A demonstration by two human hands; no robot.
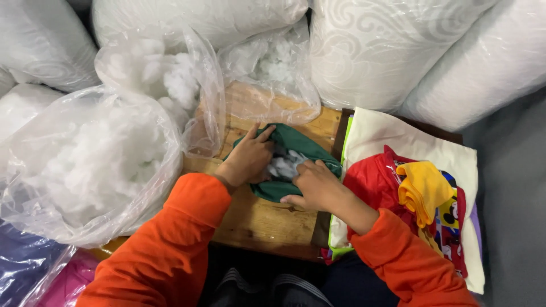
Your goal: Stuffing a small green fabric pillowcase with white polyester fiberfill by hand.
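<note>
A green fabric cover [301, 149] lies on a small wooden table [267, 219], its opening showing white stuffing [282, 165]. My left hand [247, 157] grips the cover's left edge, fingers spread over the fabric. On the cover's right side my right hand [317, 187] holds the rim of the opening and presses against the stuffing. Both arms wear orange sleeves.
A big clear plastic bag of white stuffing [85, 159] stands at the left, with another [273, 68] behind the table. Large white rolls [381, 51] line the back. At the right lies a stack of fabric covers [421, 193] in red, yellow and cream.
</note>
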